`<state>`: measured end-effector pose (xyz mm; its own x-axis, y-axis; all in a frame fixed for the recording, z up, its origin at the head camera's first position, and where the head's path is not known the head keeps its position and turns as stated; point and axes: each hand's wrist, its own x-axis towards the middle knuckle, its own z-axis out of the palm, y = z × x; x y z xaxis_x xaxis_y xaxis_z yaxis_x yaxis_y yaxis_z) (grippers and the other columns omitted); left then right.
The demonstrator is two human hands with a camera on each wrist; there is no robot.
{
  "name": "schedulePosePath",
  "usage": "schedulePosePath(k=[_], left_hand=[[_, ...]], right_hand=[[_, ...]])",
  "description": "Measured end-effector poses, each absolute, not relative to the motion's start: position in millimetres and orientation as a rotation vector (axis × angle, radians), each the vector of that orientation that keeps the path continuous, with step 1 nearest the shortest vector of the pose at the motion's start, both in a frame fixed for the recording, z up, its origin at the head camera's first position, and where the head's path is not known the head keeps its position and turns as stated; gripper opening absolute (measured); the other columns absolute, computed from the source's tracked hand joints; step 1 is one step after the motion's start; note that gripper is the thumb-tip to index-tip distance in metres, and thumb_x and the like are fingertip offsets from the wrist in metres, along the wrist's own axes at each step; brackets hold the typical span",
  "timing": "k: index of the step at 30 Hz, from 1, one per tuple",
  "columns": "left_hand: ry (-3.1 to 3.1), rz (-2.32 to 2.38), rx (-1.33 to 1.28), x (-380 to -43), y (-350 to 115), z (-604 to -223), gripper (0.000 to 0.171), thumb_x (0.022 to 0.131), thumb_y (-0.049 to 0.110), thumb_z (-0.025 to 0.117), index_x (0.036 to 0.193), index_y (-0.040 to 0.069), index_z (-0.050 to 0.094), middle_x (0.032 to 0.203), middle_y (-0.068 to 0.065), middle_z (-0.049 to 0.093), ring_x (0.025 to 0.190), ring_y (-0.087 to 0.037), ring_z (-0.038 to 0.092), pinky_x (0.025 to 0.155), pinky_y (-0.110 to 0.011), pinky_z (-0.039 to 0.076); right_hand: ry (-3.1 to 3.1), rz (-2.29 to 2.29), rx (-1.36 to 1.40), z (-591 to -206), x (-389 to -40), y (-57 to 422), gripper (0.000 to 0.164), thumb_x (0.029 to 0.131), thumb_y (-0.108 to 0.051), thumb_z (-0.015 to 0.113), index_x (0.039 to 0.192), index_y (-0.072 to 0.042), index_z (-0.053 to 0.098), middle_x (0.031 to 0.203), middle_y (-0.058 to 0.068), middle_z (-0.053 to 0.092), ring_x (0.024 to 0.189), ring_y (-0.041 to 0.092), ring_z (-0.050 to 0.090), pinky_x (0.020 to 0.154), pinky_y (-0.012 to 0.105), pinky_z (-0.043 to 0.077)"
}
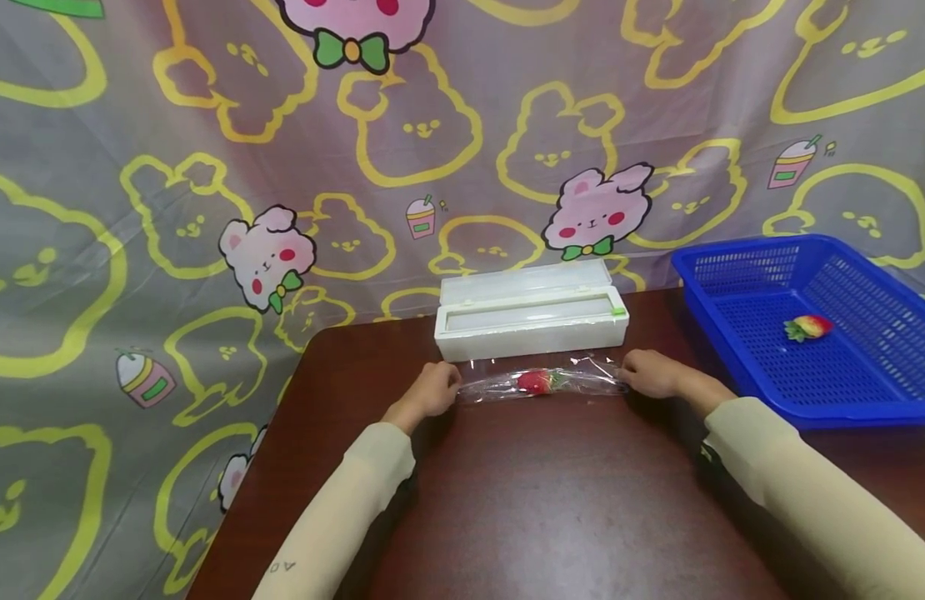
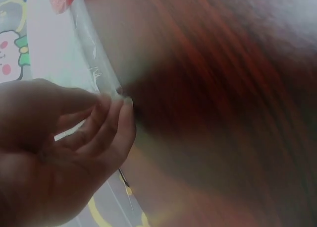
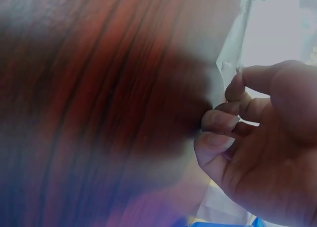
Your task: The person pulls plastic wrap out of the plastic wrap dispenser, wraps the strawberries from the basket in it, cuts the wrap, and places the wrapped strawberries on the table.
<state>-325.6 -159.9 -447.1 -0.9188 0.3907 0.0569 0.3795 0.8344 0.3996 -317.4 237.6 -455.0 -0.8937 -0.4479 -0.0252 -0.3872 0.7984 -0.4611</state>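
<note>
A sheet of clear plastic wrap (image 1: 590,381) stretches across the dark table just in front of a white box. Within the wrap lies a red strawberry (image 1: 535,382), its green leaves toward the right. My left hand (image 1: 437,388) pinches the left end of the wrap; in the left wrist view its thumb and fingertips (image 2: 106,100) meet on the film. At the opposite end, my right hand (image 1: 648,372) pinches the wrap between thumb and index finger, the other fingers (image 3: 218,120) curled below.
Behind the wrap stands a long white cling-film dispenser box (image 1: 533,333) with its lid raised and a green slider on its right. A blue plastic basket (image 1: 777,392) at the right holds another strawberry (image 1: 809,327). A patterned cloth (image 1: 470,158) hangs behind the table (image 1: 552,500).
</note>
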Motion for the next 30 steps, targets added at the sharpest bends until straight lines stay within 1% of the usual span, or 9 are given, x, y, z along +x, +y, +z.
schedulePosePath(k=[4,7,14,18,20,22,25,26,30], left_hand=[[3.047,0.573,0.572,-326,-154,-449,0.012,0.091,-0.002,0.063,0.086,0.001,0.073,0.08,-0.008,0.068,0.077,-0.025,0.063,0.072,-0.039,0.055],[3.077,0.545,0.555,-327,-152,-451,0.011,0.091,-0.002,0.064,0.086,0.002,0.073,0.082,-0.009,0.069,0.08,-0.027,0.066,0.074,-0.042,0.056],[3.099,0.483,0.561,-327,-149,-453,0.004,0.091,0.003,0.07,0.088,0.001,0.069,0.08,-0.008,0.067,0.08,-0.027,0.066,0.075,-0.041,0.056],[3.083,0.55,0.565,-326,-153,-451,0.006,0.093,0.005,0.068,0.089,0.002,0.069,0.082,-0.008,0.067,0.077,-0.026,0.064,0.072,-0.042,0.055],[3.093,0.593,0.604,-332,-161,-457,0.01,0.095,0.01,0.065,0.088,0.004,0.07,0.083,-0.007,0.067,0.076,-0.024,0.062,0.07,-0.041,0.054],[3.107,0.6,0.586,-331,-164,-455,0.012,0.096,0.013,0.063,0.089,0.006,0.069,0.085,-0.007,0.065,0.077,-0.024,0.061,0.07,-0.043,0.054],[3.138,0.578,0.563,-328,-165,-450,0.012,0.098,0.017,0.064,0.092,0.007,0.07,0.091,-0.006,0.062,0.082,-0.025,0.062,0.071,-0.044,0.054],[3.139,0.555,0.533,-320,-159,-439,0.009,0.096,0.014,0.066,0.094,0.006,0.069,0.093,-0.007,0.062,0.084,-0.026,0.062,0.073,-0.045,0.054],[3.113,0.541,0.696,-313,-148,-430,0.015,0.094,0.015,0.072,0.105,0.004,0.07,0.104,-0.009,0.064,0.096,-0.028,0.063,0.082,-0.045,0.055]], right_hand=[[2.854,-0.59,-0.571,-455,-319,234,0.032,0.102,-0.021,0.058,0.073,-0.01,0.063,0.069,0.0,0.057,0.066,0.018,0.052,0.06,0.037,0.043],[2.857,-0.521,-0.481,-453,-319,232,0.032,0.102,-0.026,0.058,0.074,-0.012,0.064,0.075,0.003,0.062,0.069,0.022,0.058,0.06,0.042,0.046],[2.898,-0.494,-0.401,-452,-319,231,0.031,0.101,-0.027,0.059,0.074,-0.012,0.059,0.085,0.013,0.067,0.079,0.033,0.066,0.064,0.054,0.049],[2.941,-0.488,-0.431,-455,-318,233,0.03,0.102,-0.026,0.055,0.077,-0.012,0.059,0.089,0.018,0.068,0.083,0.041,0.067,0.065,0.058,0.049],[2.962,-0.487,-0.438,-453,-317,233,0.028,0.103,-0.025,0.052,0.08,-0.01,0.06,0.093,0.021,0.069,0.087,0.045,0.067,0.066,0.06,0.05],[2.971,-0.489,-0.43,-448,-313,230,0.026,0.103,-0.022,0.05,0.082,-0.009,0.06,0.094,0.022,0.068,0.091,0.047,0.067,0.065,0.06,0.05],[3.041,-0.436,-0.464,-445,-309,228,0.023,0.103,-0.021,0.051,0.088,-0.006,0.059,0.092,0.02,0.066,0.088,0.046,0.066,0.062,0.058,0.05],[3.074,-0.423,-0.48,-443,-308,226,0.021,0.103,-0.021,0.052,0.09,-0.006,0.059,0.092,0.018,0.065,0.086,0.044,0.066,0.061,0.056,0.05],[3.204,-0.411,-0.629,-437,-303,212,0.014,0.099,-0.02,0.063,0.097,-0.006,0.06,0.091,0.012,0.061,0.08,0.036,0.065,0.057,0.05,0.051]])
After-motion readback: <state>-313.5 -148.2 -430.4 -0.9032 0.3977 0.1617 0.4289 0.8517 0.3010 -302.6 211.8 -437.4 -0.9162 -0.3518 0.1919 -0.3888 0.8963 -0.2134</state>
